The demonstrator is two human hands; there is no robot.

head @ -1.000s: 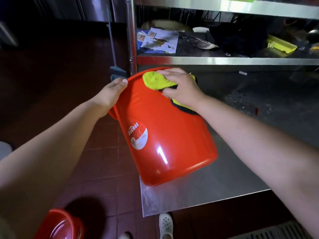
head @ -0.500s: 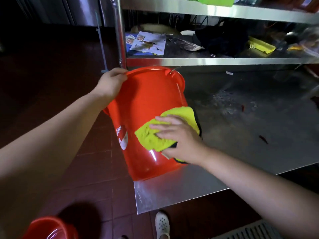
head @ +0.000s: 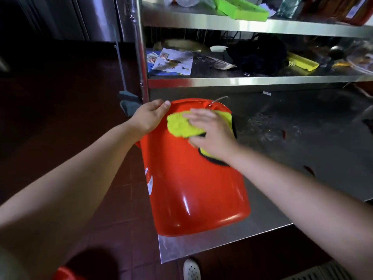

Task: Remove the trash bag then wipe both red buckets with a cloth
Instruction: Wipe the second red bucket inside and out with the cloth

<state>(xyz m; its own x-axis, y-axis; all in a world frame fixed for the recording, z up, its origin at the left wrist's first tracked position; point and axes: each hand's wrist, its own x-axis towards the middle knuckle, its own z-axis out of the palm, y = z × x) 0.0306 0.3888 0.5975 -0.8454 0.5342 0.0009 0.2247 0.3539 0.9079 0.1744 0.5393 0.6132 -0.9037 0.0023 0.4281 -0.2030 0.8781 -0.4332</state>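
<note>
A glossy red plastic bucket (head: 193, 178) is seen tilted on the near left corner of a stainless steel table (head: 302, 158), its base turned toward the viewer and its rim toward the shelving. Its smooth side wall carries bright highlights near the base, and a round white label with white lettering is partly visible on its left flank. The end of a thin wire handle sticks up at the rim. The rim is gripped by the left hand (head: 149, 116), with the thumb curled over the edge and the fingers hidden behind it. A yellow-green microfibre cloth with a dark edge (head: 181, 126) is pressed against the upper wall of the bucket by the right hand (head: 212, 132), whose fingers are spread flat and nearly straight over the cloth; the hand is blurred. A second red bucket (head: 66, 274) is partly seen on the dark tiled floor at the lower left edge. Behind the table, a steel shelf (head: 242, 80) holds printed papers (head: 171, 61) and a yellow plastic tray (head: 302, 62). A white perforated shoe (head: 191, 269) is visible below the table edge.
</note>
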